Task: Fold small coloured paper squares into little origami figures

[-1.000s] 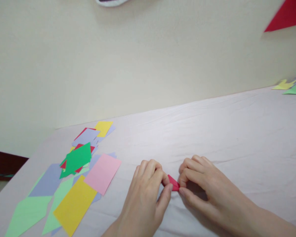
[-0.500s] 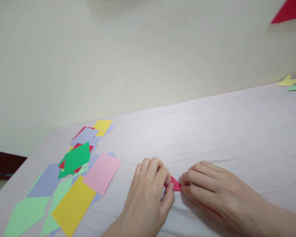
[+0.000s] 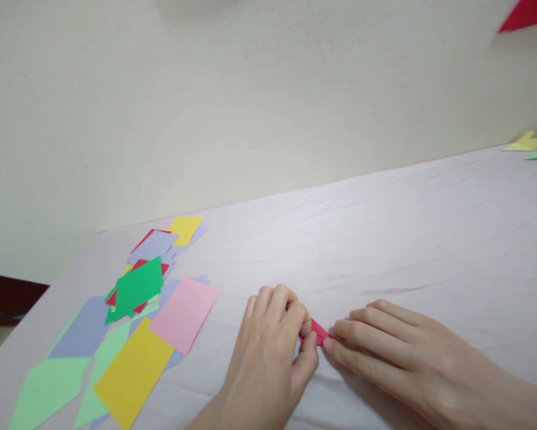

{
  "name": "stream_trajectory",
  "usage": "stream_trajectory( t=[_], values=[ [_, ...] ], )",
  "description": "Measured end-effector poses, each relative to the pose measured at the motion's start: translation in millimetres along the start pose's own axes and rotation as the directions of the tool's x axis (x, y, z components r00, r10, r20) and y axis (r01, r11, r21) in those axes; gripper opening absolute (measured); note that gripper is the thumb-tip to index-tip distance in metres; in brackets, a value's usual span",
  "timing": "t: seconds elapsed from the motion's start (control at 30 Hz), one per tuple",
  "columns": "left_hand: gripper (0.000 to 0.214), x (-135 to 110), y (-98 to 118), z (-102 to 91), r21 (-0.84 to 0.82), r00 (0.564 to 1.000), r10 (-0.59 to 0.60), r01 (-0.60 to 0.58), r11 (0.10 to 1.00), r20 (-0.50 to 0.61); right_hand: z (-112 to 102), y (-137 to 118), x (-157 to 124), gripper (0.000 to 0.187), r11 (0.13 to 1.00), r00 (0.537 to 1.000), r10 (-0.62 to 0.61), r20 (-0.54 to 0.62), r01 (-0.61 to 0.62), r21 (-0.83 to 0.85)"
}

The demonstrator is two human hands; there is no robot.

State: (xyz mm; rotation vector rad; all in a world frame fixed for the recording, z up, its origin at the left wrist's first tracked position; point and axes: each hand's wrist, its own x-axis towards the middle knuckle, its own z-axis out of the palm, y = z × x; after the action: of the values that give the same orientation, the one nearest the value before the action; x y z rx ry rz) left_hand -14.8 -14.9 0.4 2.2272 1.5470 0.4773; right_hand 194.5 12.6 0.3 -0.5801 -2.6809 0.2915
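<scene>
A small folded piece of red paper (image 3: 318,333) lies low on the cloth, between my two hands. My left hand (image 3: 268,346) is closed in a pinch on its left part, thumb in front and curled fingers over the rest. From the other side my right hand (image 3: 384,346) reaches in with its fingers close together, the index fingertip pressed at the paper's right corner. The right thumb is hidden under the hand. Only a narrow pointed strip of the red paper shows, with a crease along it.
Loose coloured sheets lie spread at the left, among them a pink sheet (image 3: 185,315), a yellow sheet (image 3: 134,373) and a green sheet (image 3: 139,288). Folded paper shapes (image 3: 528,141) sit at the far right by the wall (image 3: 268,107). A red piece (image 3: 530,15) shows at the top right.
My right hand has shifted slightly and its fingers have straightened a little, the index fingertip now at the paper's corner. The left hand keeps its pinch, nearly still.
</scene>
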Motion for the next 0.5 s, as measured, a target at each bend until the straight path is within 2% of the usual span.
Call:
stream_trajectory(
  t=[0.1,0.5],
  values=[
    [0.015,-0.6,-0.9,0.5,-0.007,1.0,-0.005,0.005,1.0,-0.005,3.0,0.9,-0.9,0.031,0.999,0.997,-0.028,0.079,0.024,0.047],
    [0.014,-4.0,-4.0,1.9,-0.048,1.0,-0.006,0.006,0.999,-0.007,-3.4,0.3,0.3,0.035,0.997,0.997,-0.01,0.076,0.004,0.077]
  ],
)
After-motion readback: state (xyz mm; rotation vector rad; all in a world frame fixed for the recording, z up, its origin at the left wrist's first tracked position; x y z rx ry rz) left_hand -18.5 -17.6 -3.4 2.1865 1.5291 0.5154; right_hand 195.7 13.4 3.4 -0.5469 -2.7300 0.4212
